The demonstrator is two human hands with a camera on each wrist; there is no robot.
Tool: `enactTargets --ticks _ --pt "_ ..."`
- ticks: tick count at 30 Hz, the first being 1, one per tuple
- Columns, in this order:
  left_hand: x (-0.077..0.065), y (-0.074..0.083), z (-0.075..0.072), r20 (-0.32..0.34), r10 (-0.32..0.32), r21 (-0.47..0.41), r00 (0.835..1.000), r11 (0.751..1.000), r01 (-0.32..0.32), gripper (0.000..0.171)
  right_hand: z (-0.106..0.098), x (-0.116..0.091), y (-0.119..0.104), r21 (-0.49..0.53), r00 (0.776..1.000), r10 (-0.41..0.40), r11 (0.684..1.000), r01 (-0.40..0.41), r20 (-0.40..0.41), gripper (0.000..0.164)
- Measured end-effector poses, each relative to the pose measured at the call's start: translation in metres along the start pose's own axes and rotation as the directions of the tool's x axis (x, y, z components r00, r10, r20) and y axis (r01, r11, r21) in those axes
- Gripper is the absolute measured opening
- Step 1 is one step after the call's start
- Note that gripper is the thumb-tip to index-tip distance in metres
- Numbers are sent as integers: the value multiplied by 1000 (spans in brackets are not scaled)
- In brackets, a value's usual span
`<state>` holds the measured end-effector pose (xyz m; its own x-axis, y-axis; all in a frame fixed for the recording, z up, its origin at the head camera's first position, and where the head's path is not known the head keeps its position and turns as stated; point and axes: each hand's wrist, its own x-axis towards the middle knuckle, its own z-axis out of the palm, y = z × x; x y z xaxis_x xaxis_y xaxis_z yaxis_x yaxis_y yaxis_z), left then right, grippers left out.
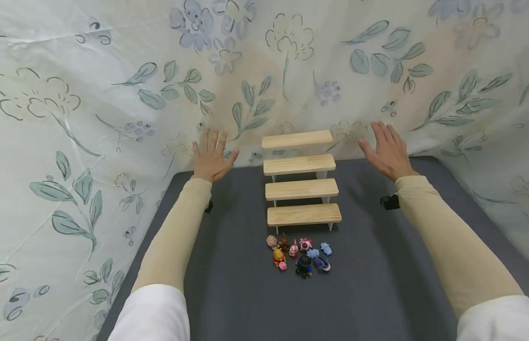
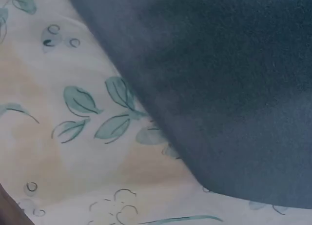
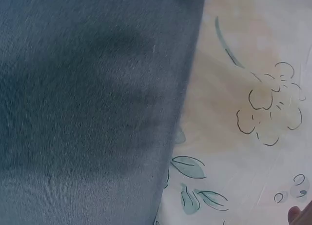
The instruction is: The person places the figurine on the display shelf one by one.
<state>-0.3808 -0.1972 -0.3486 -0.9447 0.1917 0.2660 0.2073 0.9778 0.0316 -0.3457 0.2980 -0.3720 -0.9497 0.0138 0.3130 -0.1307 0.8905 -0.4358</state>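
My left hand (image 1: 211, 158) is held out over the far left of the dark table, fingers spread, with nothing in it. On the far right my right hand (image 1: 389, 150) is raised with its fingers straight, and it too holds nothing. Between the two hands stands a stepped rack with several pale wooden shelves (image 1: 301, 190) on white supports. In front of its lowest shelf lies a cluster of small toy figures, among them a yellow and red bear (image 1: 279, 258), a black and blue figure (image 1: 304, 266) and a light blue one (image 1: 326, 248).
The dark table (image 1: 247, 293) has rounded far corners. Fabric with flowers and leaves (image 1: 132, 109) hangs behind it and along both sides. The left wrist view shows the table's edge (image 2: 161, 130) against this fabric. A bit of fingertip (image 3: 295, 214) enters the right wrist view.
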Motion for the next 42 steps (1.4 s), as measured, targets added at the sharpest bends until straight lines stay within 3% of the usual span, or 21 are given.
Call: enactTargets --ticks 4,8,9,10,11,12,13,16,17,18,20,22,24,26,27,30,33,35,39,42 --pt "1 -5 -13 -6 -16 -58 1000 998 15 83 -9 1 -8 -1 1000 -29 1000 29 -2 84" --pt "-5 -4 -21 24 -57 -205 998 977 61 81 -14 -11 -15 56 999 -33 998 35 -31 77" --pt "-8 -3 -22 37 -75 -263 997 961 82 80 -14 -18 -17 88 999 -26 996 30 -47 75" --pt "-13 -2 -24 70 -97 -362 993 925 116 79 -14 -26 -19 122 998 -15 992 23 -66 72" --pt "-18 1 -26 99 -117 -477 988 866 150 77 -16 -34 -21 157 996 1 988 12 -84 69" --pt "-24 3 -28 135 -125 -600 983 779 181 75 -17 -44 -23 197 995 17 980 3 -96 64" --pt "-31 5 -29 173 -128 -718 977 662 214 72 -20 -54 -26 231 994 33 973 -9 -101 60" --pt "-54 10 -34 282 -105 -916 954 266 300 63 -32 -83 -34 292 996 68 955 -49 -56 50" --pt "-62 11 -35 295 -87 -938 951 161 306 60 -36 -93 -37 297 997 72 953 -62 -22 48" --pt "-69 11 -35 308 -68 -948 949 62 312 57 -40 -103 -41 300 997 73 951 -74 16 47" --pt "-82 11 -33 306 -40 -948 951 -108 300 50 -47 -121 -52 295 995 49 952 -74 90 44" --pt "-94 9 -28 298 -17 -904 954 -327 276 44 -51 -139 -66 313 985 7 948 -61 170 38" --pt "-104 9 -21 281 -5 -820 960 -521 238 39 -51 -157 -81 341 967 -75 940 -13 244 28" --pt "-115 11 -11 272 3 -707 962 -678 202 36 -47 -173 -95 388 932 -177 921 44 315 19" --pt "-121 13 -5 265 5 -658 964 -730 185 35 -44 -181 -101 408 909 -223 911 65 353 16" --pt "-136 19 12 245 1 -570 970 -809 145 33 -31 -197 -117 444 822 -340 888 120 456 12" --pt "-143 23 29 221 -6 -535 975 -837 116 34 -13 -202 -128 432 737 -416 883 186 533 13" --pt "-148 25 38 219 -14 -516 976 -850 104 35 -2 -205 -133 396 691 -431 891 224 580 17" --pt "-160 28 56 241 -29 -474 970 -876 91 35 19 -213 -142 285 637 -382 924 254 670 37" --pt "-167 28 68 238 -12 -434 971 -896 95 36 28 -219 -151 201 637 -343 937 286 691 47"
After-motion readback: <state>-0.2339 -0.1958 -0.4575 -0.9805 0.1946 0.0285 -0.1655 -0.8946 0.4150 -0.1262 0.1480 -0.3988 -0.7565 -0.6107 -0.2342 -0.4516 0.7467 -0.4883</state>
